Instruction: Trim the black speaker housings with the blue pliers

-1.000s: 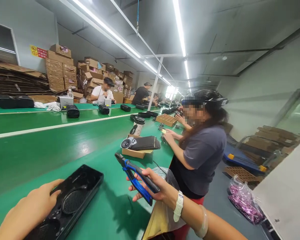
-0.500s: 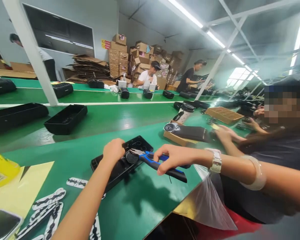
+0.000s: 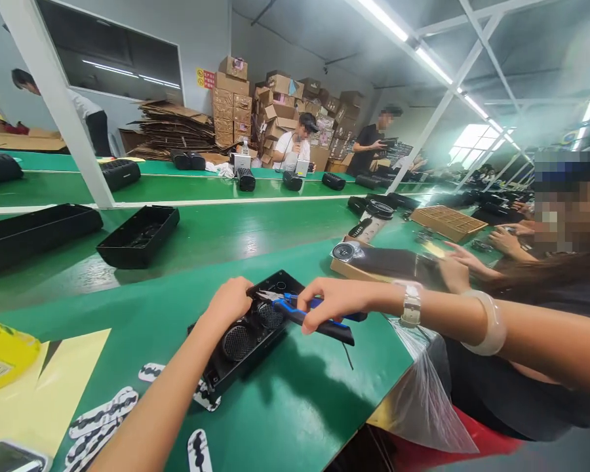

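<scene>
A black speaker housing (image 3: 248,337) with two round mesh grilles lies on the green bench in front of me. My left hand (image 3: 229,303) rests on its upper edge and holds it down. My right hand (image 3: 330,303) grips blue-and-black pliers (image 3: 309,314), whose metal tips (image 3: 264,295) sit over the housing right beside my left hand. A white watch and a clear bangle are on my right wrist.
Black empty housings (image 3: 138,235) lie on the conveyor (image 3: 216,229). Patterned stickers (image 3: 103,414) and yellow sheets (image 3: 24,400) lie near left. A cardboard box (image 3: 354,270) with speaker parts is beyond; a co-worker's hand (image 3: 465,262) is at right. A clear bag (image 3: 423,406) hangs off the bench edge.
My view swung from the right-hand neighbour back onto the bench. My right hand brought the pliers from mid-air down to the housing; the tips now sit slightly farther over it.
</scene>
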The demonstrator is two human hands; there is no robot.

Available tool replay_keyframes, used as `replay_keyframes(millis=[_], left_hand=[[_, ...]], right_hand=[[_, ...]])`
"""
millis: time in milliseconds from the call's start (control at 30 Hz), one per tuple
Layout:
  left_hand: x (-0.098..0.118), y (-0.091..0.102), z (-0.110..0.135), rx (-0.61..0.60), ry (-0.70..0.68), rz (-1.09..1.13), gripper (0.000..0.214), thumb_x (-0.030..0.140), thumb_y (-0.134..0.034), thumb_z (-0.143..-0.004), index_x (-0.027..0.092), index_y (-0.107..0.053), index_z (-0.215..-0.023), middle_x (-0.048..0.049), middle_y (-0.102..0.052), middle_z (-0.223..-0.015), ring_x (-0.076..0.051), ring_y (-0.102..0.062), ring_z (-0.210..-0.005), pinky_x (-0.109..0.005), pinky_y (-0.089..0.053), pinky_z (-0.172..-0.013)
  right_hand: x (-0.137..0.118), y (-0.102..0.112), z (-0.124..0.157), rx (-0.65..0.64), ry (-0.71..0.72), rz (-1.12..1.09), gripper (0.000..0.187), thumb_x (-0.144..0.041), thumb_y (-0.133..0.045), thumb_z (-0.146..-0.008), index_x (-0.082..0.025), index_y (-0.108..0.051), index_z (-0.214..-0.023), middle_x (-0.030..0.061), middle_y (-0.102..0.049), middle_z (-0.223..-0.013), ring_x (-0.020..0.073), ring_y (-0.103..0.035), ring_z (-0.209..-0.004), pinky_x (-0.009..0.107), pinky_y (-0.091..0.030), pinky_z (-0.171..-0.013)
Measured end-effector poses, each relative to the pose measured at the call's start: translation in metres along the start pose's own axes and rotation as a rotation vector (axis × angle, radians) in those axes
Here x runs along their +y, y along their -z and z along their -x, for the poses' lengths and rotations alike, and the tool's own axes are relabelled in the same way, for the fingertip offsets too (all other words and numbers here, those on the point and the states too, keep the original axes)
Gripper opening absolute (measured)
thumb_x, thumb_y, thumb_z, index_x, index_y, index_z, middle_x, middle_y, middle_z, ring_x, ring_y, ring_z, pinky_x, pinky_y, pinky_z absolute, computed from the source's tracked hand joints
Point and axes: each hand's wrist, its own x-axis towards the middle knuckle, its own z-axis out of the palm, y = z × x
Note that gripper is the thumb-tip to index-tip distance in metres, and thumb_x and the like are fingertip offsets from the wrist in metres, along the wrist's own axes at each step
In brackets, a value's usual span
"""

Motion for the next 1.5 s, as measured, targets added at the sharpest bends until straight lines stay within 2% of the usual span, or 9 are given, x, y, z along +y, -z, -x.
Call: replay_keyframes(millis=[133,333,667,867,967,1100,1233,1400,1500], left_hand=[[-0.001,-0.004,0.005,0.067,0.003,0.003,0.023,0.011,-0.047,-0.079,0.021,-0.066,-0.087,-0.0073,-0.067,-0.094,-0.024,-0.060,-0.092,-0.031,-0.044,-0.076],[-0.001,-0.006,0.006,0.083,-0.006,0.004,0.024,0.011,-0.045,-0.075,0.021,-0.065,-0.083,-0.0072,-0.067,-0.092,-0.027,-0.061,-0.091,-0.032,-0.043,-0.072],[-0.003,-0.008,0.004,0.149,-0.009,0.011,0.017,0.019,-0.048,-0.074,0.020,-0.064,-0.078,-0.0091,-0.066,-0.083,-0.027,-0.061,-0.079,-0.031,-0.042,-0.066],[-0.009,-0.008,-0.003,0.120,-0.035,0.050,0.010,0.018,-0.055,-0.072,0.020,-0.063,-0.066,-0.0040,-0.064,-0.069,-0.019,-0.060,-0.069,-0.025,-0.041,-0.062],[-0.005,-0.009,-0.001,0.144,-0.001,0.050,0.012,0.017,-0.053,-0.072,0.020,-0.064,-0.069,-0.0055,-0.065,-0.074,-0.020,-0.061,-0.071,-0.027,-0.042,-0.063],[0.003,-0.010,0.004,0.175,0.040,0.041,0.014,0.017,-0.051,-0.072,0.022,-0.064,-0.072,-0.0062,-0.066,-0.082,-0.024,-0.061,-0.078,-0.029,-0.042,-0.066],[0.005,-0.008,0.004,0.187,0.075,0.021,0.015,0.019,-0.050,-0.072,0.024,-0.064,-0.072,-0.0061,-0.065,-0.081,-0.025,-0.061,-0.078,-0.031,-0.043,-0.065],[0.004,-0.005,0.002,0.199,0.148,0.007,0.015,0.022,-0.050,-0.072,0.022,-0.065,-0.073,-0.0079,-0.062,-0.074,-0.026,-0.059,-0.072,-0.032,-0.044,-0.062],[0.005,-0.004,0.001,0.182,0.179,0.018,0.017,0.021,-0.052,-0.070,0.023,-0.067,-0.077,-0.0066,-0.062,-0.074,-0.023,-0.059,-0.070,-0.030,-0.045,-0.063]], right_hand=[[-0.004,0.005,-0.002,-0.002,-0.039,0.018,0.030,-0.045,-0.069,-0.062,-0.018,-0.056,-0.068,-0.0050,-0.042,-0.058,0.0074,-0.037,-0.055,0.017,-0.026,-0.044],[-0.008,0.005,-0.002,-0.019,-0.109,0.034,0.031,-0.046,-0.069,-0.061,-0.019,-0.058,-0.072,-0.0054,-0.044,-0.059,0.0076,-0.039,-0.055,0.018,-0.028,-0.045],[-0.013,0.006,-0.006,-0.014,-0.057,0.189,0.027,-0.042,-0.064,-0.066,-0.016,-0.058,-0.067,-0.0053,-0.041,-0.054,0.0074,-0.034,-0.052,0.020,-0.024,-0.044],[-0.030,0.000,-0.002,-0.094,-0.179,0.291,0.029,-0.039,-0.053,-0.071,-0.017,-0.038,-0.058,-0.0063,-0.031,-0.050,0.0057,-0.027,-0.043,0.021,-0.020,-0.040],[-0.036,-0.004,-0.001,-0.085,-0.235,0.360,0.027,-0.039,-0.052,-0.069,-0.018,-0.039,-0.058,-0.0059,-0.031,-0.049,0.0063,-0.027,-0.040,0.022,-0.021,-0.038],[-0.039,-0.013,-0.004,-0.020,-0.293,0.497,0.021,-0.037,-0.052,-0.065,-0.018,-0.045,-0.058,-0.0026,-0.041,-0.050,0.0098,-0.034,-0.039,0.025,-0.027,-0.039],[-0.032,-0.022,-0.010,0.070,-0.241,0.593,0.022,-0.038,-0.051,-0.066,-0.017,-0.049,-0.061,0.0019,-0.048,-0.056,0.0152,-0.045,-0.048,0.027,-0.033,-0.044],[-0.023,-0.026,-0.011,0.115,-0.111,0.634,0.023,-0.039,-0.049,-0.069,-0.017,-0.055,-0.074,0.0047,-0.055,-0.067,0.0174,-0.049,-0.056,0.027,-0.032,-0.046],[-0.025,-0.029,-0.009,0.124,-0.116,0.699,0.027,-0.040,-0.048,-0.070,-0.017,-0.057,-0.081,0.0076,-0.058,-0.077,0.0192,-0.052,-0.059,0.027,-0.033,-0.045]])
